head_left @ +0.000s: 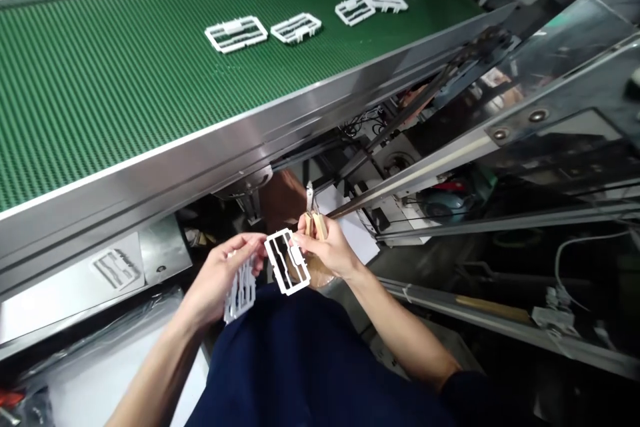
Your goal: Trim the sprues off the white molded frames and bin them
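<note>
My left hand (217,280) is closed around several white plastic frames (241,290) that hang in a bunch below its fingers. In my right hand (327,247) is a pair of side cutters (313,210) with yellowish handles, their jaws pointing up and away from me. The same hand pinches one more white slotted frame (271,255) by its upper right edge. This frame is tilted in front of my dark blue clothing, beside the left fingertips; whether they touch it I cannot tell.
A green conveyor belt (125,87) with a metal side rail (240,137) runs across above my hands. Several white frames (236,34) lie on it. Metal bars and a clear panel (575,100) stand at the right. At lower left is a sheet with a frame picture (117,268).
</note>
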A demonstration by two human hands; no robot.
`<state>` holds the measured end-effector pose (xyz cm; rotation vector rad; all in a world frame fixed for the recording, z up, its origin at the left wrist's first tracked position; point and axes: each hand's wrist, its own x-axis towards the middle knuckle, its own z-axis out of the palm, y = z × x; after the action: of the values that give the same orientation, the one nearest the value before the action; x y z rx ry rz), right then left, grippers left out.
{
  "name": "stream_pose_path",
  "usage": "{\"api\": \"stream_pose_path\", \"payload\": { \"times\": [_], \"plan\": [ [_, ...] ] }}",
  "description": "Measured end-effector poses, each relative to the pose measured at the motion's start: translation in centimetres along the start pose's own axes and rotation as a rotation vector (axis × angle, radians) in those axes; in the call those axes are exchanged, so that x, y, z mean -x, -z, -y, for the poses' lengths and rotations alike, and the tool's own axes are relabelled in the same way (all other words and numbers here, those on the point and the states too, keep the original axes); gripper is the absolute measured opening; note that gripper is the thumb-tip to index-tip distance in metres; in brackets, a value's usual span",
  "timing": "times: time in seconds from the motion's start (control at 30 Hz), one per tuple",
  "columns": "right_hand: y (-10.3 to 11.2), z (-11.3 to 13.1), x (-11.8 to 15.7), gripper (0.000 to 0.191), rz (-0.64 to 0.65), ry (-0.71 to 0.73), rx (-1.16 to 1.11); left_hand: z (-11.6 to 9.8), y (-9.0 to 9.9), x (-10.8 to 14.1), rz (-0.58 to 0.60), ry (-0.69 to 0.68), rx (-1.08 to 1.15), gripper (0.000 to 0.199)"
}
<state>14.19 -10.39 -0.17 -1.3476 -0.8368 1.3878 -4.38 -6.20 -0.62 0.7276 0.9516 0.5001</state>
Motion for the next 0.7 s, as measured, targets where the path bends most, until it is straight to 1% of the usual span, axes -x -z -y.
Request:
{"api": "stream_pose_path", "payload": {
  "times": [0.07,0.2,0.3,0.4,0.53,0.7],
  "plan": [
    [0.1,0.0,0.1,0.023,0.036,0.016,0.042,-1.0,0.6,-1.0,0.032,0.013,-0.106,0.022],
    [0.1,0.2,0.3,0.023,0.078,-0.01,0.093,-2.4,1.3,-2.7,0.189,0.016,-0.285,0.021],
    [0.1,0.1,0.2,0.022,0.096,-0.006,0.116,-2.7,1.5,-3.5,0.291,0.027,-0.397,0.02],
    [0.3,-0.1,0.2,0.019,0.109,0.003,0.157,-2.6,1.6,-4.1,0.357,0.035,-0.451,0.018],
    [0.6,-0.5,0.1,0.014,0.13,0.002,0.214,-2.3,1.6,-4.4,0.409,0.025,-0.444,0.017],
    [0.6,-0.9,0.0,0.015,0.136,0.014,0.261,-1.9,1.6,-4.4,0.396,-0.033,-0.508,0.019]
  ]
}}
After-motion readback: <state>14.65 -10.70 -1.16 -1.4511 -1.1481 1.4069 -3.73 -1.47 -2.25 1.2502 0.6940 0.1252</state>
